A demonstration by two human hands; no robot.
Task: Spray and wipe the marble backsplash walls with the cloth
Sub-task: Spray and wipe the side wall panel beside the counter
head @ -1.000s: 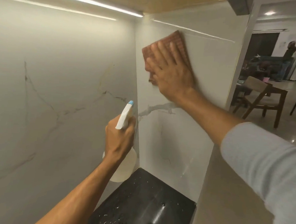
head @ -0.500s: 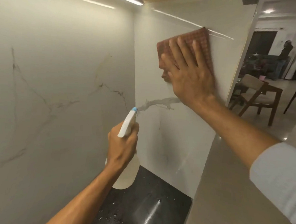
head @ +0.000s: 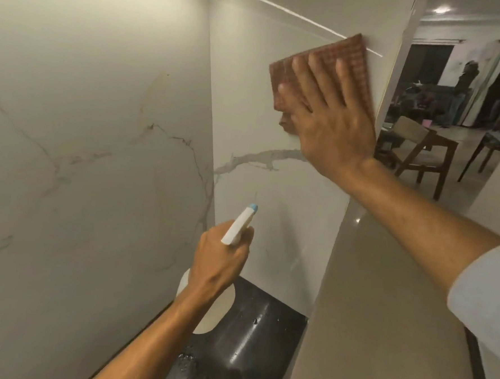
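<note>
Right hand (head: 332, 121): open, flat, fingers spread, pressing reddish-brown waffle-weave cloth (head: 326, 68) against far side wall.
Cloth: high on white grey-veined marble backsplash side panel (head: 273, 214), near its right edge; top corner pokes up past fingertips, lower part hidden under palm.
Left hand (head: 221, 258): closed around neck of white plastic spray bottle w/ light-blue nozzle tip (head: 239, 225).
Bottle: nozzle aimed up and right toward side panel, not touching it; rounded body shows below wrist, over tabletop.
Left wall: big marble backsplash panel (head: 83, 164), faint grey/beige veins, meets side panel at far corner.
Tabletop: glossy black stone tabletop (head: 260, 342), wet w/ droplets, light streak reflected.
Right sleeve: light grey sleeve (head: 488, 294), pushed up forearm.
Beyond: wooden chair (head: 420, 153) in room to far right; rest too dim to tell.
</note>
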